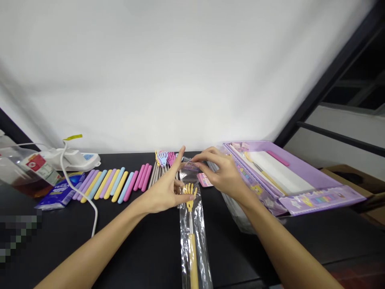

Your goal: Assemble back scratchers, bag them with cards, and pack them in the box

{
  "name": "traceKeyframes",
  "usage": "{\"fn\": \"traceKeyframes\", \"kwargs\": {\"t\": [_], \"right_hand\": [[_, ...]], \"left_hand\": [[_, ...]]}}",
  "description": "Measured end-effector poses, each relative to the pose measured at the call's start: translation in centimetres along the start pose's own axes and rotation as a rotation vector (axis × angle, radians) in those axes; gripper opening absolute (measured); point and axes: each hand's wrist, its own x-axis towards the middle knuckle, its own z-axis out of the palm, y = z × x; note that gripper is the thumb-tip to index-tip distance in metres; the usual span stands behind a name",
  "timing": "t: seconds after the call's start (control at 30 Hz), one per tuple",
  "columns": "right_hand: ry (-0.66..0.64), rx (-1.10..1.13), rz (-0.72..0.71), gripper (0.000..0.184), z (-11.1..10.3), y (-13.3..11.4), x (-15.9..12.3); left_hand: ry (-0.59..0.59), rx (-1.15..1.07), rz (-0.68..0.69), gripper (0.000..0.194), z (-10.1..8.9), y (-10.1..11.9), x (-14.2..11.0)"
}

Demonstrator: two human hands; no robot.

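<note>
Pinching the open top of a clear plastic sleeve (194, 224), your left hand (164, 188) and right hand (224, 174) meet near the centre of the black table (144, 249). Your left fingers (177, 160) are partly spread, thumb low against the sleeve's mouth; your right fingers (204, 156) are drawn together on the sleeve's upper edge at about 1 o'clock from the left hand. Inside the sleeve lies a yellow back scratcher (191, 224), claw end up at 12 o'clock, handle running down toward 6 o'clock. A small pink label (204, 180) sits just under your right hand. At 9 o'clock, a row of pastel handles (112, 184) lies side by side, with more claw heads (164, 157) just beyond your fingers. At 3 o'clock rests a purple display box (300, 176), and at far 9 o'clock a white power strip (75, 160) with its cord.
</note>
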Motion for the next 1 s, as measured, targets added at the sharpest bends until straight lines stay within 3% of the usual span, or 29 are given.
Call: {"fn": "traceKeyframes", "kwargs": {"t": [0.3,0.5,0.67,1.0], "right_hand": [[-0.048,0.026,-0.033,0.018,-0.4,0.1,0.3],[-0.050,0.256,0.111,0.026,-0.1,1.1,0.4],[-0.141,0.403,0.258,0.036,0.1,1.3,0.3],[0.006,0.446,0.286,0.045,0.5,2.2,0.0]], "left_hand": [[0.012,0.006,-0.006,0.122,0.0,0.2,-0.1],[0.033,-0.036,0.013,0.124,-0.1,0.3,-0.1],[0.037,-0.040,0.019,0.124,-0.2,0.2,0.0],[0.040,-0.069,0.050,0.126,-0.1,-0.1,0.0]]}}
